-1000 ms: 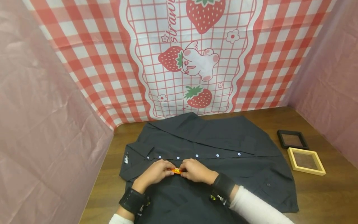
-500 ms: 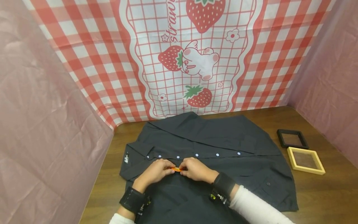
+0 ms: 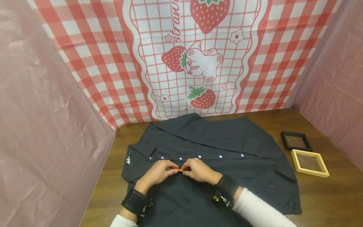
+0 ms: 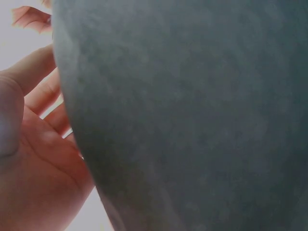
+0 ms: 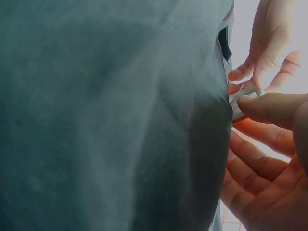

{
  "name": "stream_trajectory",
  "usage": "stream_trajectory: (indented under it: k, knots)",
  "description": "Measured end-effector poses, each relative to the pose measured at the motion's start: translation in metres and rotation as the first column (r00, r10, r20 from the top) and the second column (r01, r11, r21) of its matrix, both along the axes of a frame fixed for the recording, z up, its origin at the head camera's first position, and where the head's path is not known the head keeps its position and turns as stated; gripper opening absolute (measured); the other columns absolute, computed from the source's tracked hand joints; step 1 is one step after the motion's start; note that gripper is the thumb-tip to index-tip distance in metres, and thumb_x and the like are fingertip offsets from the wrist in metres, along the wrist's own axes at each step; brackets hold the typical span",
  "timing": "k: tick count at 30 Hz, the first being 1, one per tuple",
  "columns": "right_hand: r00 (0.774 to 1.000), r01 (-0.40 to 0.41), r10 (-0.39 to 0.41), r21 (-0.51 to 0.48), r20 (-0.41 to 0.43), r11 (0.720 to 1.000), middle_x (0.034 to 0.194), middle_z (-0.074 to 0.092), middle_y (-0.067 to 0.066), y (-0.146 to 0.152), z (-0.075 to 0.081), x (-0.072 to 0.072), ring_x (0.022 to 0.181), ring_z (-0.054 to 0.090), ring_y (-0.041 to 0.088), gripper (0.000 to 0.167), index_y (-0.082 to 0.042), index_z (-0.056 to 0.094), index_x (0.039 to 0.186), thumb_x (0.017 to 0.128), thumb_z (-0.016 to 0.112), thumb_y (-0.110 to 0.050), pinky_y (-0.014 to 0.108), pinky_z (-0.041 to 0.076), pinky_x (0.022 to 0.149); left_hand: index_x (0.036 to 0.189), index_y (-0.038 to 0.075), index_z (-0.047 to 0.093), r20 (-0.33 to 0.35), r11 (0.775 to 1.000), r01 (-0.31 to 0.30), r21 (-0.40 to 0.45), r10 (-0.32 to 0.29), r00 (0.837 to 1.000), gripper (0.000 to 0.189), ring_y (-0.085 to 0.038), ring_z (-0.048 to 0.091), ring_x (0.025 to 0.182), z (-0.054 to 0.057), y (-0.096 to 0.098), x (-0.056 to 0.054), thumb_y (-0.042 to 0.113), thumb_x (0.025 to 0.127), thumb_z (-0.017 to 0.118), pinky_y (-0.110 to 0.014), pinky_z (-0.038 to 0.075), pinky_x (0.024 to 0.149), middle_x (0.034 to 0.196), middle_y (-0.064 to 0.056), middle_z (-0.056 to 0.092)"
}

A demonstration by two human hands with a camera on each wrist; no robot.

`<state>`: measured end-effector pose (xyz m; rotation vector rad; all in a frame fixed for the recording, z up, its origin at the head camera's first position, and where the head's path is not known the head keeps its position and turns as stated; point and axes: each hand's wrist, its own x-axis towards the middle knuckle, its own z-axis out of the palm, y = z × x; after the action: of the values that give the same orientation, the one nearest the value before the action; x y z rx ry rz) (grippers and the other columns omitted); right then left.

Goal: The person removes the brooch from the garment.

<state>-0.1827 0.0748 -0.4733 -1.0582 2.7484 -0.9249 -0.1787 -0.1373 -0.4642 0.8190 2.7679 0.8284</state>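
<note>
Orange piece [image 3: 180,170] at lower centre: we pinch it with left hand [image 3: 158,171] and right hand [image 3: 199,171], at the dark shirt [image 3: 227,138].

The shirt [image 3: 227,171] is plain charcoal, its buttons [image 3: 220,156] bluish-white; the slim object [image 3: 180,170] is orange; the tabletop [image 3: 326,197] brown wood grain; one frame [image 3: 284,142] black, the other frame [image 3: 313,172] pale yellow; the backdrop [image 3: 181,78] red-and-white gingham with strawberries [image 3: 209,15]; the side drapes [image 3: 51,113] dusty pink.

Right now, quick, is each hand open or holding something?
Left hand: pinching one end of the small orange thing.
Right hand: pinching its other end.
</note>
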Motion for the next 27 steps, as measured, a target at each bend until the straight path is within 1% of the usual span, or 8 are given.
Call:
stream_trajectory:
  k: [3, 8, 12, 16, 19, 23, 27]
  knots:
    - [1.000, 0.001, -0.001, -0.013, -0.007, 1.000, 0.081, 0.067, -0.002, 0.0004, 0.0000, -0.0009, 0.069, 0.057, 0.004, 0.006, -0.010, 0.076, 0.090, 0.084, 0.073, -0.010, 0.019, 0.047, 0.063, 0.110, 0.010, 0.074, 0.014, 1.000, -0.003, 0.006, 0.003, 1.000, 0.024, -0.014, 0.067, 0.090, 0.0006, 0.0002, -0.0011, 0.025, 0.093, 0.065, -0.029, 0.053, 0.077, 0.103, -0.002, 0.073]
    - [1.000, -0.004, 0.004, -0.033, -0.007, 0.999, 0.080, 0.069, 0.000, 0.0013, -0.0009, -0.0027, 0.071, 0.060, 0.004, 0.006, -0.008, 0.075, 0.090, 0.084, 0.072, -0.007, 0.019, 0.050, 0.065, 0.110, 0.009, 0.074, 0.015, 1.000, -0.009, 0.025, 0.009, 1.000, 0.023, -0.012, 0.068, 0.086, 0.0010, 0.0004, -0.0018, 0.023, 0.094, 0.065, -0.026, 0.053, 0.074, 0.103, -0.003, 0.074]
    - [1.000, 0.006, -0.006, -0.034, 0.000, 0.999, 0.079, 0.069, 0.000, 0.0006, -0.0012, -0.0038, 0.070, 0.060, 0.004, 0.007, -0.007, 0.074, 0.090, 0.084, 0.072, -0.007, 0.020, 0.050, 0.065, 0.108, 0.010, 0.074, 0.001, 0.999, -0.017, 0.029, 0.017, 1.000, 0.021, -0.010, 0.067, 0.082, 0.0013, 0.0003, -0.0020, 0.022, 0.094, 0.064, -0.025, 0.052, 0.072, 0.100, -0.002, 0.074]
    - [1.000, 0.021, -0.021, -0.046, 0.009, 0.999, 0.078, 0.068, -0.001, -0.0014, -0.0016, -0.0047, 0.069, 0.059, 0.004, 0.007, -0.006, 0.075, 0.090, 0.084, 0.072, -0.007, 0.020, 0.049, 0.064, 0.106, 0.012, 0.074, -0.012, 0.998, -0.041, 0.036, 0.042, 0.999, 0.018, -0.009, 0.066, 0.081, 0.0014, -0.0013, -0.0019, 0.020, 0.094, 0.064, -0.025, 0.052, 0.070, 0.099, -0.001, 0.074]
    - [1.000, 0.023, -0.022, -0.047, 0.021, 0.999, 0.079, 0.068, -0.001, -0.0018, -0.0016, -0.0053, 0.070, 0.058, 0.005, 0.007, -0.006, 0.075, 0.091, 0.085, 0.071, -0.008, 0.020, 0.048, 0.064, 0.106, 0.013, 0.075, -0.006, 0.997, -0.065, 0.045, 0.065, 0.998, 0.016, -0.007, 0.063, 0.077, 0.0018, -0.0020, -0.0019, 0.015, 0.093, 0.064, -0.022, 0.050, 0.068, 0.098, 0.001, 0.074]
    - [1.000, 0.023, -0.022, -0.044, 0.022, 0.999, 0.079, 0.068, 0.000, -0.0009, -0.0016, -0.0070, 0.069, 0.059, 0.005, 0.007, -0.006, 0.075, 0.090, 0.085, 0.071, -0.008, 0.020, 0.048, 0.064, 0.105, 0.013, 0.075, -0.013, 0.996, -0.069, 0.057, 0.070, 0.997, 0.016, -0.005, 0.059, 0.072, 0.0033, -0.0009, -0.0037, 0.014, 0.092, 0.065, -0.020, 0.047, 0.065, 0.095, 0.002, 0.073]
    - [0.999, 0.030, -0.029, -0.058, 0.024, 0.998, 0.078, 0.068, 0.000, -0.0026, -0.0028, -0.0088, 0.068, 0.059, 0.005, 0.006, -0.006, 0.075, 0.089, 0.085, 0.071, -0.008, 0.020, 0.048, 0.063, 0.104, 0.013, 0.075, -0.029, 0.996, -0.067, 0.055, 0.069, 0.997, 0.015, -0.006, 0.061, 0.074, 0.0048, -0.0015, -0.0041, 0.013, 0.092, 0.066, -0.021, 0.049, 0.067, 0.095, 0.001, 0.074]
